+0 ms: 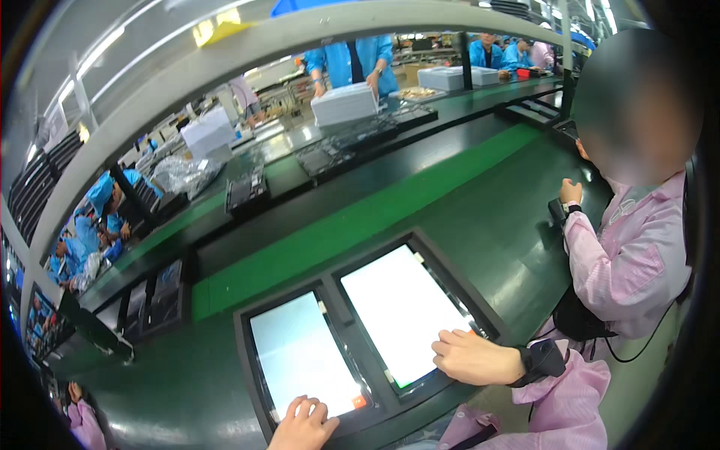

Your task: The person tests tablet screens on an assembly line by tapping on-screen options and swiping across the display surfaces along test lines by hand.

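Your left hand (302, 424) rests curled fingers on the left panel's (301, 355) near corner; your right hand (475, 357), loosely fisted, presses the right panel's (402, 309) edge. Glass looks fragile, slippery: grip the edges only.

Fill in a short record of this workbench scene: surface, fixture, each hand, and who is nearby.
surface: green bench
fixture: black tray holding two white panels side by side
left hand: fingers on near edge of left panel
right hand: resting on near right corner of right panel
nearby: co-worker in pink coat at right
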### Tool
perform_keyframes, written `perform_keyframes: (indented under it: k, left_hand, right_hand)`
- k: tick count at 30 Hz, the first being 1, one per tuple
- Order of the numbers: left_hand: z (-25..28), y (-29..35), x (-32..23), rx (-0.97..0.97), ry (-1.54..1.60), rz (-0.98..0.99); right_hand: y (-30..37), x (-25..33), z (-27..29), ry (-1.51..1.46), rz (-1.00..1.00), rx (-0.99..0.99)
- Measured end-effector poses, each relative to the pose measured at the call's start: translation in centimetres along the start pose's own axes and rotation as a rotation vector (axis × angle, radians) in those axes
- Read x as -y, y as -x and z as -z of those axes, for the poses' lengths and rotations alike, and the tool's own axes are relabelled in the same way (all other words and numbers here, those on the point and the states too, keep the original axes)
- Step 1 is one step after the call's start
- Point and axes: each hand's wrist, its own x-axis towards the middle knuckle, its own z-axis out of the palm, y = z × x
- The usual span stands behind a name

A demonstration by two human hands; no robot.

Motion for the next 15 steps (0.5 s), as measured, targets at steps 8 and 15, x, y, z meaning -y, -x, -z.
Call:
perform_keyframes:
  k: [8,15]
  left_hand:
    - [-1.1,1.3,-0.3,-0.155,0.197,0.216]
    - [-1.3,1.4,-0.4,-0.192,0.188,0.235]
  right_hand:
    - [-1.6,-0.1,0.5,0.084,-0.043,-0.293]
    - [-6.6,0.2,-0.1,-0.173,0.215,-0.514]
